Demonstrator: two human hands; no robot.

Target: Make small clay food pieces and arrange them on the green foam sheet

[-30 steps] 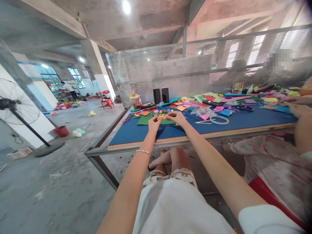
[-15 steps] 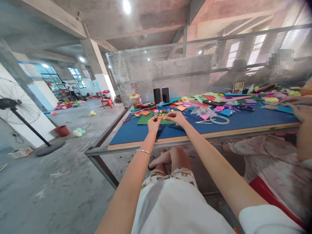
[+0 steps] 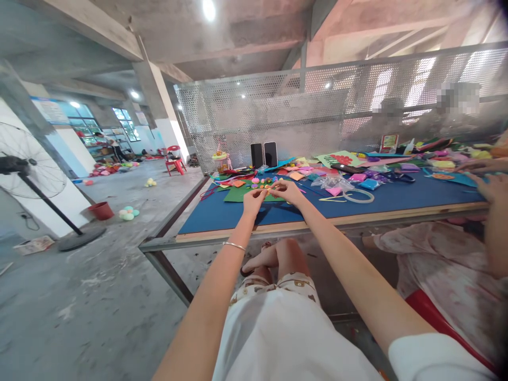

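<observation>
A person seated at a craft table [image 3: 238, 216] covered in blue felt pinches a small orange-yellow piece [image 3: 266, 191] between both hands, out over the near left part of the tabletop, just in front of a green sheet [image 3: 238, 195] dotted with tiny coloured shapes. The left hand [image 3: 253, 201] is closed down to a fingertip pinch on the piece's left end; the right hand [image 3: 289, 191] is curled the same way on its right end, fingertips nearly meeting. What the piece is made of is too small to tell. Work this fine looks best done with light, even pressure from both pinches and the piece kept low over the felt, so that a slip drops it onto the sheet rather than the floor. Both arms reach far forward, almost straight, the left wrist ringed by a thin bracelet [image 3: 234, 245], the wrists angled inward toward each other. At the far right, another person's hand [image 3: 492, 186] works among scattered coloured scraps; a ring of tape [image 3: 358, 196] lies between the two workers.
</observation>
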